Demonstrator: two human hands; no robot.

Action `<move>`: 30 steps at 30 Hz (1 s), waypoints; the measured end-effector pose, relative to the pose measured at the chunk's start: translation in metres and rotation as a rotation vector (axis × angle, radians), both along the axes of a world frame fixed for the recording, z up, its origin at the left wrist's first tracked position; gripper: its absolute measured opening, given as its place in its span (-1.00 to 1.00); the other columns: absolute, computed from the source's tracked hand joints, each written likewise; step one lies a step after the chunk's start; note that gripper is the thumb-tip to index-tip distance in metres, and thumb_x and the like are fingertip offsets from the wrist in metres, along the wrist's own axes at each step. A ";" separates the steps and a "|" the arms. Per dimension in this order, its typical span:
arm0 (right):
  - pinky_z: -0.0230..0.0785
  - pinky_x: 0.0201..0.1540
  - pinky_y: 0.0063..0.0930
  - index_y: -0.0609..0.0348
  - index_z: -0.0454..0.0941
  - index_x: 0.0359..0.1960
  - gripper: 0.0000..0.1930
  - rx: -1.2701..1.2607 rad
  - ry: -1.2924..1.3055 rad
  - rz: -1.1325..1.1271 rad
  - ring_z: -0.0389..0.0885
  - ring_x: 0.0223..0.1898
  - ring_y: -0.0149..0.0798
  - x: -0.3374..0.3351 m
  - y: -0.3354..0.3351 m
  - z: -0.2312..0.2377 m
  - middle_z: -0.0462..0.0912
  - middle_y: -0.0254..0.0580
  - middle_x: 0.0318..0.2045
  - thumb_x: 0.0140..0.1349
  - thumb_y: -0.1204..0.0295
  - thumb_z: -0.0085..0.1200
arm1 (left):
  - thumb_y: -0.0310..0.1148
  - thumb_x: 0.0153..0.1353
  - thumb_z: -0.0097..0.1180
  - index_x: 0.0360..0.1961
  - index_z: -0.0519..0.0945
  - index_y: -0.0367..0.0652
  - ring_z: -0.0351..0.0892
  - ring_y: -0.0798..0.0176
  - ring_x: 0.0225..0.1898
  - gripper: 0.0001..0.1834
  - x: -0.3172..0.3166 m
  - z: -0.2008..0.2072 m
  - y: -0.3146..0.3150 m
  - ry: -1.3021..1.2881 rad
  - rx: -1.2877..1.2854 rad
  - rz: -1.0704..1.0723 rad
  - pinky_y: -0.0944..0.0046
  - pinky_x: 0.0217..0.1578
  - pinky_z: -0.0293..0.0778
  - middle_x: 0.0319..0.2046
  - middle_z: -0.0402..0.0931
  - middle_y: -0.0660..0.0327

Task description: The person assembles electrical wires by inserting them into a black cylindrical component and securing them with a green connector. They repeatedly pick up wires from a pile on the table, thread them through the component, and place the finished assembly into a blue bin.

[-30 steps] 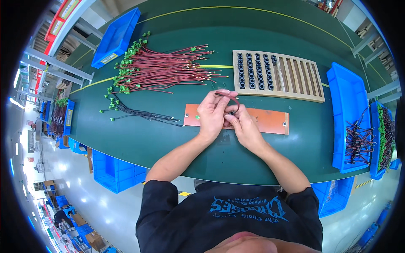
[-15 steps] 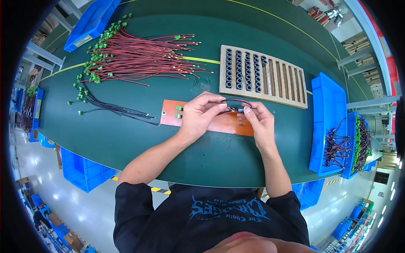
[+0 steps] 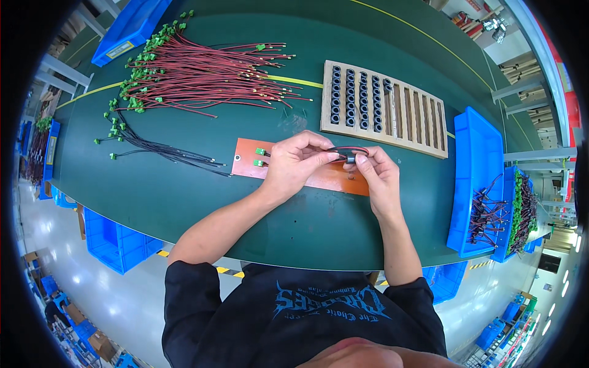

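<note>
My left hand (image 3: 294, 162) is closed in a pinch on thin red and black wires (image 3: 346, 149), which arch across to my right hand (image 3: 379, 175). Between right thumb and fingers is a short black cylinder (image 3: 351, 159), a ferrite core by its look, with the wires at its left end. Whether they pass through it is hidden by my fingers. Two green connectors (image 3: 259, 163) stick out left of my left hand. Both hands are over an orange-brown board (image 3: 331, 179) lying on the green table.
Behind the board stands a wooden rack (image 3: 417, 144) with rows of black cylinders. Red wires (image 3: 215, 80) with green connectors lie at the back left, black wires (image 3: 169, 152) nearer. A blue bin (image 3: 475, 141) with wire assemblies stands right, another blue bin (image 3: 126, 37) far left.
My left fingertips have shifted slightly right, closer to the black cylinder. The pale wire tips seen between the hands earlier no longer show. The whole view has moved slightly.
</note>
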State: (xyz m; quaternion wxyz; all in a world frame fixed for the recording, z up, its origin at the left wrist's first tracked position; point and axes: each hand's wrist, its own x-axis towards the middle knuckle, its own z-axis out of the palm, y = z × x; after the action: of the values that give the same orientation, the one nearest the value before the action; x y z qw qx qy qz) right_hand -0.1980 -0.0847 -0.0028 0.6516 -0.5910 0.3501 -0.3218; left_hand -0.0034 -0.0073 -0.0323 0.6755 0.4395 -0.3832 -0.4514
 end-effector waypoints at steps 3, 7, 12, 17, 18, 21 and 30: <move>0.51 -0.10 -0.52 0.29 0.53 -0.01 -0.79 -0.001 -0.043 -0.018 0.70 -0.18 -0.40 0.002 0.003 0.000 0.77 -0.11 -0.22 0.51 0.39 0.14 | -0.78 0.21 0.25 -0.18 0.65 -0.38 0.71 0.22 -0.05 -0.82 0.000 -0.003 0.000 -0.015 -0.120 -0.004 0.26 0.07 0.70 -0.12 0.63 0.04; 0.52 -0.12 -0.51 0.20 0.38 -0.08 -0.82 -0.005 -0.102 -0.039 0.71 -0.18 -0.38 -0.001 0.002 -0.012 0.76 -0.05 -0.26 0.50 0.43 0.14 | -0.81 0.12 0.23 -0.30 0.68 -0.36 0.72 0.20 -0.08 -0.82 -0.002 -0.006 0.001 -0.202 -0.200 0.022 0.25 -0.02 0.68 -0.17 0.65 0.04; 0.55 -0.16 -0.52 0.16 0.31 -0.17 -0.78 -0.020 -0.158 -0.072 0.71 -0.26 -0.38 0.004 0.006 -0.011 0.76 -0.05 -0.28 0.47 0.48 0.17 | -0.80 0.03 0.26 -0.41 0.70 -0.34 0.72 0.18 -0.15 -0.84 -0.007 -0.001 0.002 -0.410 -0.306 0.043 0.24 -0.14 0.65 -0.26 0.64 0.10; 0.58 -0.17 -0.50 0.15 0.31 -0.19 -0.78 -0.070 -0.173 -0.034 0.69 -0.31 -0.40 0.005 0.007 -0.013 0.74 -0.08 -0.28 0.46 0.51 0.17 | -0.74 0.05 0.31 -0.38 0.71 -0.30 0.69 0.23 -0.14 -0.86 -0.006 0.004 0.000 -0.432 -0.247 0.033 0.26 -0.13 0.63 -0.24 0.63 0.14; 0.59 -0.17 -0.50 0.15 0.31 -0.18 -0.78 -0.072 -0.173 -0.029 0.69 -0.31 -0.40 0.004 0.006 -0.014 0.73 -0.10 -0.29 0.45 0.52 0.18 | -0.73 0.06 0.32 -0.37 0.70 -0.29 0.69 0.24 -0.14 -0.86 -0.005 0.006 0.000 -0.456 -0.242 0.028 0.26 -0.13 0.62 -0.23 0.62 0.15; 0.59 -0.18 -0.50 0.16 0.31 -0.18 -0.78 -0.060 -0.135 -0.043 0.69 -0.31 -0.40 -0.001 0.003 -0.016 0.71 -0.12 -0.31 0.45 0.54 0.17 | -0.71 0.09 0.31 -0.33 0.69 -0.29 0.68 0.22 -0.15 -0.86 -0.005 0.018 0.002 -0.526 -0.285 0.031 0.25 -0.15 0.62 -0.21 0.62 0.14; 0.58 -0.15 -0.47 0.16 0.29 -0.08 -0.76 -0.090 -0.104 0.025 0.71 -0.25 -0.37 -0.004 0.003 -0.019 0.73 -0.05 -0.23 0.45 0.57 0.15 | -0.73 0.13 0.26 -0.33 0.70 -0.33 0.69 0.19 -0.10 -0.88 0.002 0.004 0.002 -0.511 -0.236 -0.045 0.23 -0.12 0.65 -0.15 0.65 0.11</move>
State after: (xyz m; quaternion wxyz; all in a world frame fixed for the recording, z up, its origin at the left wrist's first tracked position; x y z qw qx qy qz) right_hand -0.2023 -0.0820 -0.0214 0.6454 -0.6066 0.2936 -0.3594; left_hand -0.0013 -0.0054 -0.0284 0.5931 0.4488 -0.6007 -0.2934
